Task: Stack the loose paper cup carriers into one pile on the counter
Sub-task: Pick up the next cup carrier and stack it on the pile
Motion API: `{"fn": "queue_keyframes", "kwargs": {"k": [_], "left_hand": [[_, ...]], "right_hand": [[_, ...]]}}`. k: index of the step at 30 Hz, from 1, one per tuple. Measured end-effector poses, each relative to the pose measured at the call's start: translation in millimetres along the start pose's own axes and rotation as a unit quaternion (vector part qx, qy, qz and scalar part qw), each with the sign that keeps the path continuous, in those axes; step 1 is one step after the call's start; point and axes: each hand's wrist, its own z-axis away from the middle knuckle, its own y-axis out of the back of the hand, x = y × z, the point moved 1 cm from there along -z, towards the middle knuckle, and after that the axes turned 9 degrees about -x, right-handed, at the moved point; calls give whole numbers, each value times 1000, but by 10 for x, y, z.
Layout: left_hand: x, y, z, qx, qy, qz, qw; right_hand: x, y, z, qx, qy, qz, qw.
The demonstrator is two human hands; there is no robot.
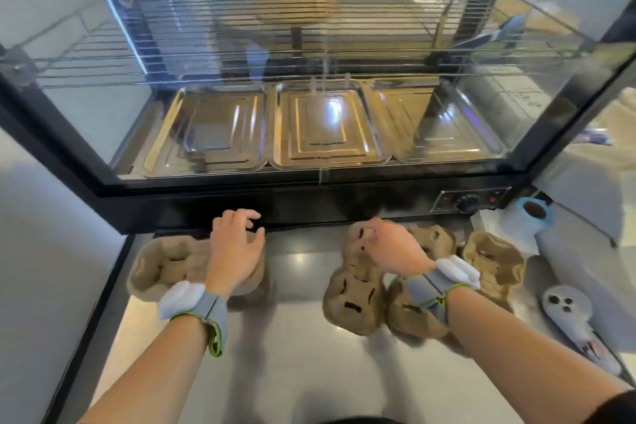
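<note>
Several brown pulp cup carriers lie on the steel counter [299,348]. One carrier [165,268] sits at the left, open side up. My left hand [234,248] hovers over its right end with fingers spread, holding nothing. A second carrier [354,289] stands tilted at centre right, its underside toward me. My right hand [385,244] pinches its top edge. Another carrier [413,317] lies under my right wrist, and two more carriers [492,258] rest behind and to the right.
A glass display warmer [323,134] with three metal trays and a wire rack stands right behind the carriers, with its control knob [468,201] at the right. A blue-rimmed roll [533,213] and a grey handheld tool [568,313] lie at the right of the counter.
</note>
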Motion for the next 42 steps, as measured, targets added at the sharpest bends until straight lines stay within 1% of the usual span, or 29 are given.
{"fn": "queue_keyframes", "kwargs": {"k": [2, 4, 7, 8, 9, 11, 15, 17, 19, 23, 26, 30, 32, 34, 37, 39, 40, 42], "left_hand": [[211, -227, 11, -52, -23, 27, 998], [381, -432, 53, -126, -18, 52, 991], [646, -762, 178, -289, 29, 43, 956], [684, -852, 225, -327, 41, 39, 943], [731, -944, 271, -351, 51, 36, 934], [824, -1097, 336, -374, 63, 9, 925], [953, -1266, 442, -387, 64, -74, 917], [988, -1290, 463, -381, 69, -81, 919], [996, -1280, 455, -362, 90, -72, 925], [965, -1202, 421, -301, 119, -79, 943], [946, -1212, 454, -294, 108, -75, 947], [884, -1284, 578, -253, 74, -129, 956], [867, -1266, 585, -242, 83, -96, 962], [855, -1212, 549, -239, 109, -40, 964], [805, -1067, 468, -231, 153, 87, 957], [759, -935, 433, -235, 173, 172, 941], [724, -875, 424, -242, 184, 220, 927], [669, -777, 442, -265, 202, 327, 884]], "right_hand": [[216, 104, 51, 1, -24, -3, 1000], [356, 159, 78, -1, -37, -5, 999], [502, 167, 110, -10, -28, -4, 1000], [508, 142, 104, -17, -24, -2, 1000], [531, 127, 107, -21, -22, -6, 1000], [572, 123, 103, -26, -22, -19, 999], [583, 119, 82, -36, -25, -28, 999], [575, 108, 71, -40, -23, -21, 999], [576, 94, 59, -40, -23, -10, 999], [585, 93, 38, -45, -21, 7, 999], [595, 93, 8, -50, -22, 6, 998], [600, 71, -16, -59, -18, -5, 998], [626, 69, -29, -58, -15, -16, 998], [658, 73, -39, -51, -10, -30, 998], [674, 78, -41, -28, 5, -29, 999], [666, 74, -30, -18, 26, -18, 999], [654, 71, -29, -15, 35, -14, 999], [624, 64, -38, -7, 45, -10, 999]]}}
